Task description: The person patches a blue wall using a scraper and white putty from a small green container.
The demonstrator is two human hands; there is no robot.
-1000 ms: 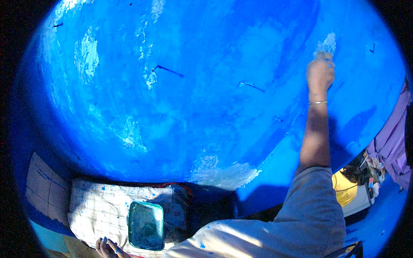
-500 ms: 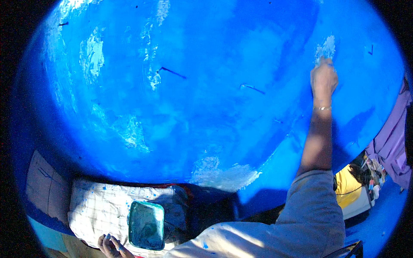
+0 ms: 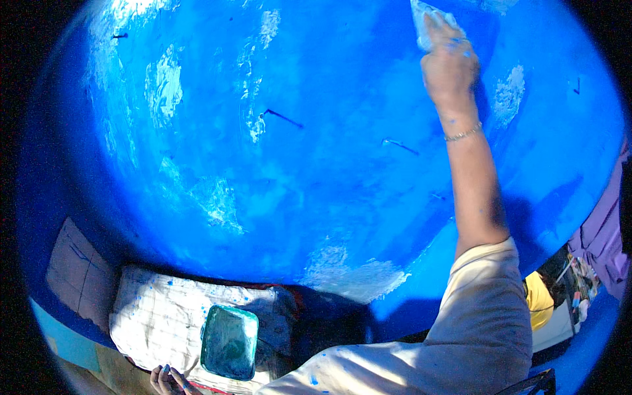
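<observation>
My right hand (image 3: 452,66) reaches up to the blue wall (image 3: 342,92), closed on a pale cloth (image 3: 423,25) pressed flat against the paint. A pointed corner of the cloth sticks out past the fingers. My left hand (image 3: 172,382) is low at the bottom edge, beside a white cloth-covered surface (image 3: 158,322). Its fingers are loosely bent and apart, stained blue at the tips, with nothing visible in them. The rest of that hand is cut off by the frame. Close to it, a green rectangular tub (image 3: 229,345) with a blue-stained inside rests on the white covering.
Whitish rough patches (image 3: 355,273) mark the wall, and thin nails (image 3: 284,119) jut from it with long shadows. At right hang purple cloths (image 3: 602,230), above a yellow thing (image 3: 540,299) and assorted clutter. A grey panel (image 3: 79,270) sits at lower left.
My right hand has moved up and left along the wall, away from a whitish patch at right, and the cloth in it now shows. The view has shifted slightly; my left hand stays low.
</observation>
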